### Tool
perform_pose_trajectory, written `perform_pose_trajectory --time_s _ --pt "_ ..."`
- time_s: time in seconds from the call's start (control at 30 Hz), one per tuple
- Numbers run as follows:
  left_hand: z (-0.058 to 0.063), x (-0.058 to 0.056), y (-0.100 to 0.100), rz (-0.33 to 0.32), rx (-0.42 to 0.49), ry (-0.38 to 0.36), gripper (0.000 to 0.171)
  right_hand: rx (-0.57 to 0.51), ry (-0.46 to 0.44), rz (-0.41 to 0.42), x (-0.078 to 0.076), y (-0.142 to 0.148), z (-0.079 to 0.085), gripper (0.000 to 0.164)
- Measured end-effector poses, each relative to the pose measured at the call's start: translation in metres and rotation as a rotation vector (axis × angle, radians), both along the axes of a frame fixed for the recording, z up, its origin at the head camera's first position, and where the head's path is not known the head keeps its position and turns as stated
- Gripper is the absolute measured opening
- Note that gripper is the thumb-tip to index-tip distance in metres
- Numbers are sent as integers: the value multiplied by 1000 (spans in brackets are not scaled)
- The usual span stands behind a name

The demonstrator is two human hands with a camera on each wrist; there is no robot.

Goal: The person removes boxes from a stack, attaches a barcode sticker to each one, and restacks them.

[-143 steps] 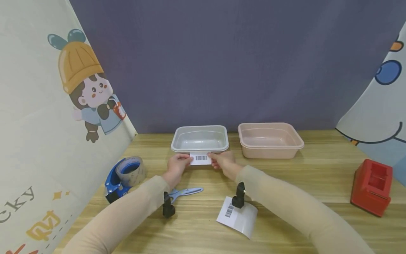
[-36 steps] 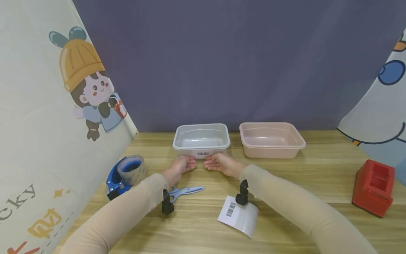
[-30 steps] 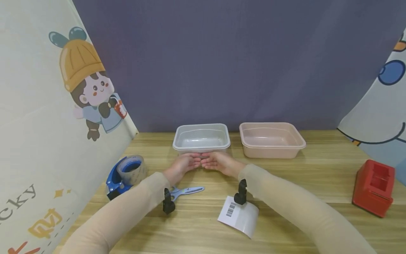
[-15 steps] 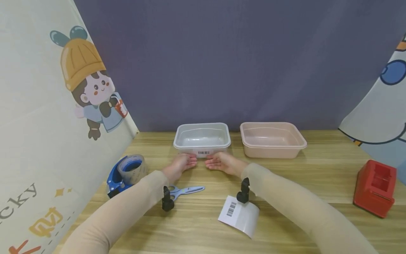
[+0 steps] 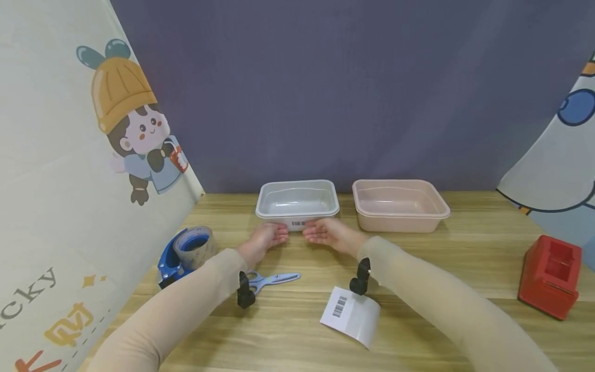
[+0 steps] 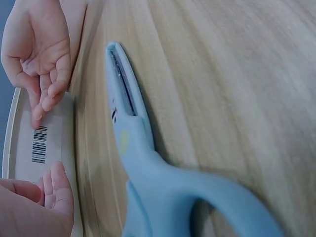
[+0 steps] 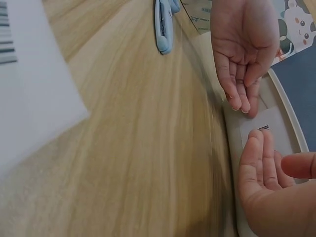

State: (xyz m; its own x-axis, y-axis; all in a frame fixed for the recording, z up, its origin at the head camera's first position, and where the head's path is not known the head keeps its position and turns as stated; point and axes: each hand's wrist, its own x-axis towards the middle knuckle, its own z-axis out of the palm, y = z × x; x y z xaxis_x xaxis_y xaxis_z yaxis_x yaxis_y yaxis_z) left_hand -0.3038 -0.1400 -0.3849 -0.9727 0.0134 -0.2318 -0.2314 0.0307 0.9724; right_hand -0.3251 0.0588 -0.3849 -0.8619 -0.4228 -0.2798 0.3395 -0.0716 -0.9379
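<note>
Your left hand (image 5: 263, 241) and right hand (image 5: 333, 235), fingers nearly straight, close together, pinching nothing, sit at the label (image 5: 299, 224) on the tub (image 5: 297, 215), just below frame centre; uneven pressing could crease it or skid the tub back.

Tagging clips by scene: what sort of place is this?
Probably a labelling or packing table, perhaps staged: a barcode sheet, a blue tape dispenser and a pale plastic tub bearing a barcode label.
</note>
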Motion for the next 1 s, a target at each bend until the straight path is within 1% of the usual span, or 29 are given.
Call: perform_pose_trajectory --time_s 0.1,0.37,0.53,0.67,0.73,0.8,0.9,1.0 --pt "0 0 -1 0 -7 -3 40 -2 -5 -7 0 2 -1 47" --pt "-1 -1 -3 11 -17 -23 40 -4 -69 -6 -2 6 -11 47" --pt "0 -1 -3 15 -16 -11 40 -3 -85 6 -3 8 -12 45" --pt "-1 2 -4 5 -9 -24 40 21 -80 32 0 10 -11 43" --pt "-2 5 -4 -12 -14 -33 40 50 -68 46 3 12 -9 43" --pt "-2 8 -3 -44 -25 -39 40 83 -49 59 6 15 -7 42" --pt "-1 15 -1 -101 -58 -30 38 137 -4 87 12 22 -1 42" --pt "1 23 2 -131 -89 -12 37 175 35 113 18 31 5 43"
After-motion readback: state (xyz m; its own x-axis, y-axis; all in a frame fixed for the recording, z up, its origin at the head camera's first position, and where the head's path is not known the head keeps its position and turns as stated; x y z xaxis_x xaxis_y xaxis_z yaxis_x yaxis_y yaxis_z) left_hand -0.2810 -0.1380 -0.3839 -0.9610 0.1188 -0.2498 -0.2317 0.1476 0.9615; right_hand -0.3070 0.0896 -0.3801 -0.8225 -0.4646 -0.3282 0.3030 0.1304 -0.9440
